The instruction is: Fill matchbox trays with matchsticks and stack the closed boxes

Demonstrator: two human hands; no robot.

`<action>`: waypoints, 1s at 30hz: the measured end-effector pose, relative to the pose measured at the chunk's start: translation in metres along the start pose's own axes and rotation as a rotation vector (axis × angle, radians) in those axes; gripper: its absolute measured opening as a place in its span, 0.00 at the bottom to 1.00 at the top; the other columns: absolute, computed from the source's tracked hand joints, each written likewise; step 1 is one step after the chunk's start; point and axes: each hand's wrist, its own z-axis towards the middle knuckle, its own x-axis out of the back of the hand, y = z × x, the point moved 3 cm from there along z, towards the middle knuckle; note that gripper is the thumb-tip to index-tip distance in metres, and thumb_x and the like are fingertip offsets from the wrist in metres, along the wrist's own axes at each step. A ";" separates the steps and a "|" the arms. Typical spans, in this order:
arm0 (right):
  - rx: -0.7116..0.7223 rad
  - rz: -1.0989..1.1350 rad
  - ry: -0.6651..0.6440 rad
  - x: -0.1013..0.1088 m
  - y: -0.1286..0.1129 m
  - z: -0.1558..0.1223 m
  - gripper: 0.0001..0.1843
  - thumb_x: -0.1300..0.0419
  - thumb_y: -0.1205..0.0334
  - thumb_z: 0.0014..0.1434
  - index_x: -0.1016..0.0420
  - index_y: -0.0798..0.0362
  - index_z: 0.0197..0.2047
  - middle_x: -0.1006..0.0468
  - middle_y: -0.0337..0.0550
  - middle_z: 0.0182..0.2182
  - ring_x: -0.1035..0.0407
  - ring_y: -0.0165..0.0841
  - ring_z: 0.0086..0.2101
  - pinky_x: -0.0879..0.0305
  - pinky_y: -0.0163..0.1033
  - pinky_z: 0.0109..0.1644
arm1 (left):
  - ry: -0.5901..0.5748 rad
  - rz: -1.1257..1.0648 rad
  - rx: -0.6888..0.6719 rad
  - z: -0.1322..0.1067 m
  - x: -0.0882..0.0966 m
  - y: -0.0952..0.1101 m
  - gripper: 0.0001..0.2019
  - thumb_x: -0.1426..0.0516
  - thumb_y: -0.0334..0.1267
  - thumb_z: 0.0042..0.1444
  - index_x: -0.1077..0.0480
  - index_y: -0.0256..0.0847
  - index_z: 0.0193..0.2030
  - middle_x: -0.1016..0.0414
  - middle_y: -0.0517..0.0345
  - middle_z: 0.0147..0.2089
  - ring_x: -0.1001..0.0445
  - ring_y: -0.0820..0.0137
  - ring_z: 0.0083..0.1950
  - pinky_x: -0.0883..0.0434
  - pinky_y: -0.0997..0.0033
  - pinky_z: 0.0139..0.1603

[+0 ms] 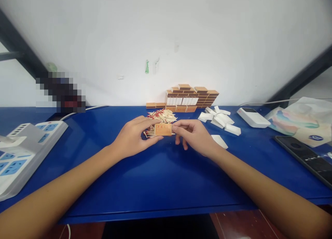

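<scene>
An orange matchbox (163, 129) with dark printing is held over the blue table between both hands. My left hand (135, 135) pinches its left end, thumb below and fingers above. At the box's right end, the thumb and index finger of my right hand (193, 133) close on it, while the other fingers curl beneath. Behind the box lies a heap of loose red-tipped matches (162, 116), partly hidden by the box and my left hand. White paper trays (221, 119) lie piled to the right, and a single white tray (219, 141) rests near my right wrist.
Stacked matchboxes (192, 95) stand against the wall. A white power strip (31, 152) sits at the left. Along the right are a white device (253, 117), a tissue pack (302, 118) and a black phone (303, 156). The blue table (155, 190) has its front edge nearby.
</scene>
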 end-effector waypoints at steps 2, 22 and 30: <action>0.010 -0.049 0.025 0.000 -0.002 -0.002 0.16 0.33 0.49 0.59 0.18 0.54 0.40 0.22 0.39 0.22 0.34 0.27 0.17 0.40 0.31 0.15 | 0.001 0.054 -0.050 -0.001 0.000 0.001 0.21 0.34 0.46 0.63 0.24 0.38 0.59 0.16 0.48 0.49 0.20 0.62 0.45 0.22 0.59 0.48; 0.216 -0.561 0.168 -0.004 -0.001 -0.006 0.07 0.37 0.66 0.54 0.26 0.51 0.24 0.24 0.35 0.21 0.32 0.29 0.24 0.38 0.37 0.31 | -0.053 0.272 -0.240 -0.007 -0.009 0.012 0.17 0.38 0.46 0.68 0.23 0.38 0.57 0.15 0.50 0.46 0.17 0.62 0.46 0.21 0.60 0.51; 0.177 -0.490 0.176 0.009 0.001 0.000 0.16 0.39 0.53 0.65 0.21 0.51 0.29 0.19 0.42 0.26 0.29 0.33 0.26 0.35 0.39 0.30 | 0.023 0.180 -0.063 -0.006 -0.009 0.001 0.18 0.36 0.48 0.65 0.22 0.40 0.56 0.14 0.50 0.45 0.17 0.61 0.45 0.21 0.59 0.49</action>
